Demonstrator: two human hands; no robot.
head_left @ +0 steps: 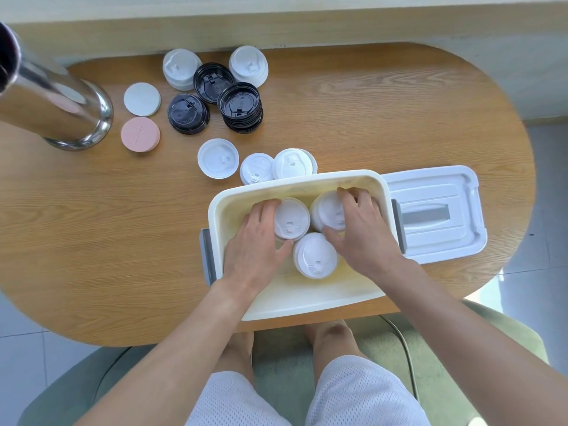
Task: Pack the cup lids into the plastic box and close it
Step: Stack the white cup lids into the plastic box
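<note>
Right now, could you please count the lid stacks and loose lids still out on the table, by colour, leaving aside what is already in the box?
White lids or stacks: 5
Black lids or stacks: 3
Total: 8

Lids within a stack cannot be counted.

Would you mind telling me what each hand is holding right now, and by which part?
The left hand grips the left stack of white lids by its side; the right hand grips the right stack round its rim, both inside the plastic box.
</note>
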